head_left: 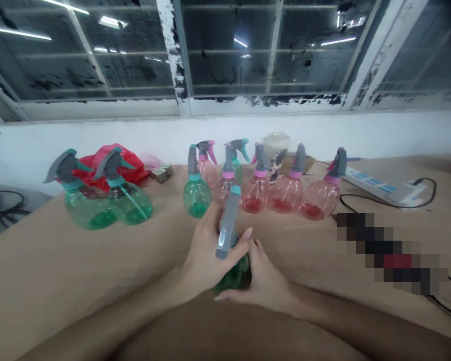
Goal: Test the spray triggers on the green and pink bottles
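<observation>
Close to my body, both hands are wrapped around one green spray bottle (pixel 236 276). My left hand (pixel 206 248) is closed round its neck, just under the grey spray head with a teal nozzle tip. Lower down, my right hand (pixel 268 278) grips the green body from the right side. The fingers cover much of the bottle. Just beyond my hands stands another green spray bottle (pixel 197 198), with pink spray bottles (pixel 254 193) in a row to its right. Two more green spray bottles (pixel 130 203) stand at the left.
A red plastic bag (pixel 131 163) and small blocks (pixel 161 173) lie at the back left. A paper cup (pixel 276 153) stands behind the bottles. At the right are a white power strip (pixel 383 188) with a black cable and a blurred-out dark object (pixel 391 255). Windows line the wall.
</observation>
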Motion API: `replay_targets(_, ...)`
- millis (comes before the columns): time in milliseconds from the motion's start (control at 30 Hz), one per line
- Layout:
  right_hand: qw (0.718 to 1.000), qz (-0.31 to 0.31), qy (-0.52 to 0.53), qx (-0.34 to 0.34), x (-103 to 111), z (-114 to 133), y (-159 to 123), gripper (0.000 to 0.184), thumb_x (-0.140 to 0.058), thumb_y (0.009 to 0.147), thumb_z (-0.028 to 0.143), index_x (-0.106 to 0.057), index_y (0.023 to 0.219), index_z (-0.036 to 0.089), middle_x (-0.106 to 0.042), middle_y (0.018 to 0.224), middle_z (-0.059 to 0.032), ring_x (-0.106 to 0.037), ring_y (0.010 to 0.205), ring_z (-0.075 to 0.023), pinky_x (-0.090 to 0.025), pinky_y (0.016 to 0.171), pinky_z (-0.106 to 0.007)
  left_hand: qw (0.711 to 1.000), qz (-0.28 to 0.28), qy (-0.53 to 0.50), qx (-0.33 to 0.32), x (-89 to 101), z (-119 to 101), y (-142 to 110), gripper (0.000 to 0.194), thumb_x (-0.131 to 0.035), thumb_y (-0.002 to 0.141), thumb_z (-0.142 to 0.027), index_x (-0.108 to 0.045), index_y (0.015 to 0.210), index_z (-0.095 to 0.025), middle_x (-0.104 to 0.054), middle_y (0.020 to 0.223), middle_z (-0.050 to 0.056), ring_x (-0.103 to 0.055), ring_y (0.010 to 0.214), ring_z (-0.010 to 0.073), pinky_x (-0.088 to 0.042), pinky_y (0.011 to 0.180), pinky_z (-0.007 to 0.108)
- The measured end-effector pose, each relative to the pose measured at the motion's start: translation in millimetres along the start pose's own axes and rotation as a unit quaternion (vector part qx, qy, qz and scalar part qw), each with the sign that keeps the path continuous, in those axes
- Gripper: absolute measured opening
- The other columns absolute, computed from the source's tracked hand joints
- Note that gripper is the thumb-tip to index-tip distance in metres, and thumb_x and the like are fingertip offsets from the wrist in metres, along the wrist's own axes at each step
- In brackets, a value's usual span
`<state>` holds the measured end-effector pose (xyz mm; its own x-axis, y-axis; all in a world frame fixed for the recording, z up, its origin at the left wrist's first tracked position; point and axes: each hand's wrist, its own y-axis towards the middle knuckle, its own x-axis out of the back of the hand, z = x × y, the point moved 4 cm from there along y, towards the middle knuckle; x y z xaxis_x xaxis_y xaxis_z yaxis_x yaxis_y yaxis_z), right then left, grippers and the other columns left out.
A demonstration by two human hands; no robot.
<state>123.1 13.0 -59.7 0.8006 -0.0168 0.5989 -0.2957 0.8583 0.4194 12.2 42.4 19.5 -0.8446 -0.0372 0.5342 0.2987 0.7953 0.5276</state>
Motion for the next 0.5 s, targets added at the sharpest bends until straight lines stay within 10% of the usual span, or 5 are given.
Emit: replay_targets(500,1.000,-0.009,-0.004,-0.001,0.4,0.8,-1.6,0.091,-0.080,0.053,0.055,-0.040,0.126,0.019,-0.055,0.118,-0.0138,-0.051,0.113,-0.0347,-0.042,0.094,-0.054,1.000,-0.010,0.002,0.003,1.5,-2.9,-2.7,0.030,-0.065,0.075,-0.033,-0.048,0.097,-0.022,-0.060,0.076,-0.001,-0.058,0.060,0.0146,-0.050,0.059,0.031)
